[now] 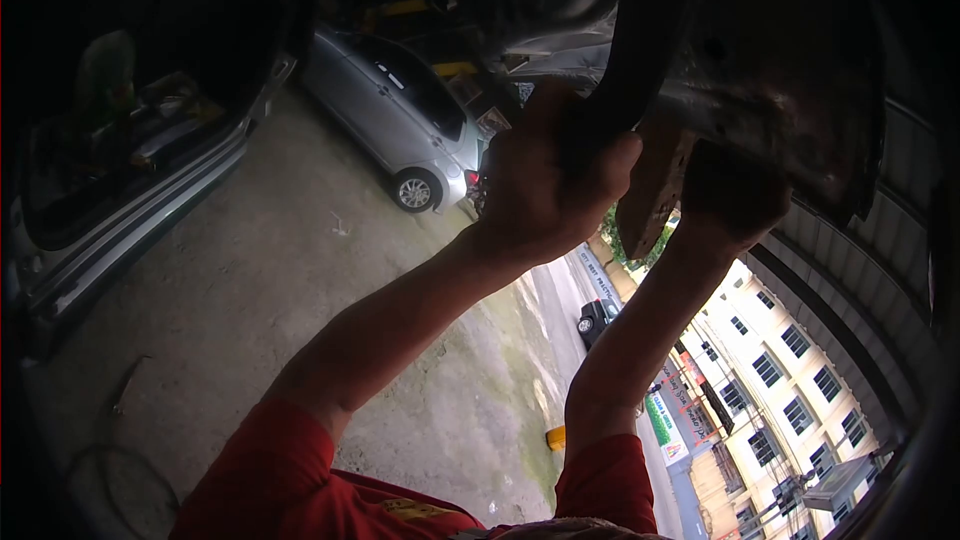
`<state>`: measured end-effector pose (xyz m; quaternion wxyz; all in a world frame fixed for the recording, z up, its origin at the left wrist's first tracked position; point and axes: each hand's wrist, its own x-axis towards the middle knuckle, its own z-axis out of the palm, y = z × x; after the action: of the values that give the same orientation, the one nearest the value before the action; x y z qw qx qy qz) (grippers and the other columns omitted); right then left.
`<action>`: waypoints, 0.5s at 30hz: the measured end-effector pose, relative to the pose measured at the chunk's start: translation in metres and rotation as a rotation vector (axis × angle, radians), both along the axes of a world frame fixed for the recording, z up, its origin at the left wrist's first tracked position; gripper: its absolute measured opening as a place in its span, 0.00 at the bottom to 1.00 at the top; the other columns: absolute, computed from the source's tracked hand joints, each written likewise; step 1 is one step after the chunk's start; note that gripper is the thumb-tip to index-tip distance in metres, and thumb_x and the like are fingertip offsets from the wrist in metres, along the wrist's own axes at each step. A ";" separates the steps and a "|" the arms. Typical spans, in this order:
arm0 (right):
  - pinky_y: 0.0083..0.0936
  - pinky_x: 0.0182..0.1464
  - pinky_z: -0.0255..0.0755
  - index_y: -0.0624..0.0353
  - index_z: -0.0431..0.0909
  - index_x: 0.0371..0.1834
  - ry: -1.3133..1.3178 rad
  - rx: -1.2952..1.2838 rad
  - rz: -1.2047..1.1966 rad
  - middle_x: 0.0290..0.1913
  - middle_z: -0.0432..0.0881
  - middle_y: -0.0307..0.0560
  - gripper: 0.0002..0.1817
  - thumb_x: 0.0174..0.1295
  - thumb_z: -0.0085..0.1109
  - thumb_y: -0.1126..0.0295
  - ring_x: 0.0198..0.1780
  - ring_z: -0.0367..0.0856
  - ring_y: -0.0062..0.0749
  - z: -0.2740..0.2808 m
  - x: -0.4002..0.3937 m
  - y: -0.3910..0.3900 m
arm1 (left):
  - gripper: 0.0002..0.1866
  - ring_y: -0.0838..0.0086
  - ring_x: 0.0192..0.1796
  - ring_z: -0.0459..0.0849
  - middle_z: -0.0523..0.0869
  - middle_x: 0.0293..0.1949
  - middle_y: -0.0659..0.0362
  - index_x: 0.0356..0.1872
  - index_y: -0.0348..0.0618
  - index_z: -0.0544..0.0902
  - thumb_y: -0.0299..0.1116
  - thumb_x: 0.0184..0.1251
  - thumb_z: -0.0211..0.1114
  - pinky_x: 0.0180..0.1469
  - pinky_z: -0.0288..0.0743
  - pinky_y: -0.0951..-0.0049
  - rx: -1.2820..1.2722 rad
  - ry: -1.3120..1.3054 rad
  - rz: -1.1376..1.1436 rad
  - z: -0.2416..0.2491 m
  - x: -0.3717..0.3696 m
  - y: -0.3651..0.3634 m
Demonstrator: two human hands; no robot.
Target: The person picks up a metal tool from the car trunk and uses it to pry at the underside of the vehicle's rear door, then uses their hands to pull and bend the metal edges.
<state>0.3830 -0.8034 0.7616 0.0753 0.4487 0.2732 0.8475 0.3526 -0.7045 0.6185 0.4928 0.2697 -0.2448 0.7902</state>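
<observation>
My left hand is raised at upper centre, its fingers wrapped round a dark curved bar or hose that runs up out of view. To its right, my right hand is closed in deep shadow beneath a worn metal panel; what it holds is hidden. Between the two hands hangs a flat brownish piece with small holes and a rounded lower end. Both arms reach upward from red sleeves.
A silver car is parked on the concrete floor. Another vehicle's open door stands at far left. A yellow post, a dark vehicle and a pale building lie beyond. Roofing spans the right.
</observation>
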 end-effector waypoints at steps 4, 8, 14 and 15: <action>0.25 0.58 0.74 0.48 0.83 0.51 -0.127 0.071 -0.161 0.53 0.85 0.39 0.15 0.64 0.56 0.60 0.54 0.84 0.25 -0.001 -0.004 -0.002 | 0.14 0.88 0.37 0.71 0.76 0.34 0.69 0.44 0.41 0.75 0.38 0.69 0.66 0.42 0.67 0.83 -0.039 -0.028 -0.028 -0.013 0.014 0.005; 0.25 0.54 0.78 0.47 0.84 0.50 -0.181 0.114 -0.215 0.51 0.86 0.37 0.15 0.63 0.57 0.59 0.51 0.86 0.25 0.003 -0.001 -0.005 | 0.14 0.90 0.36 0.71 0.76 0.34 0.69 0.44 0.41 0.74 0.37 0.68 0.66 0.39 0.67 0.85 -0.024 -0.001 -0.108 -0.022 0.007 0.003; 0.24 0.53 0.78 0.46 0.85 0.49 -0.226 0.089 -0.139 0.51 0.86 0.38 0.14 0.62 0.57 0.59 0.50 0.86 0.26 0.007 0.004 -0.005 | 0.15 0.90 0.35 0.71 0.76 0.34 0.68 0.45 0.40 0.73 0.36 0.67 0.68 0.37 0.69 0.84 -0.001 -0.162 -0.087 -0.006 -0.020 -0.016; 0.24 0.53 0.78 0.46 0.85 0.49 -0.226 0.092 -0.138 0.51 0.86 0.38 0.14 0.62 0.57 0.59 0.50 0.86 0.26 0.008 0.005 -0.004 | 0.25 0.79 0.38 0.83 0.83 0.35 0.58 0.48 0.36 0.71 0.37 0.58 0.75 0.39 0.77 0.78 -0.030 -0.175 0.021 -0.002 -0.009 -0.012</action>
<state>0.3884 -0.8078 0.7694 0.1432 0.3713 0.1924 0.8970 0.3437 -0.7161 0.6168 0.4653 0.1949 -0.2722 0.8194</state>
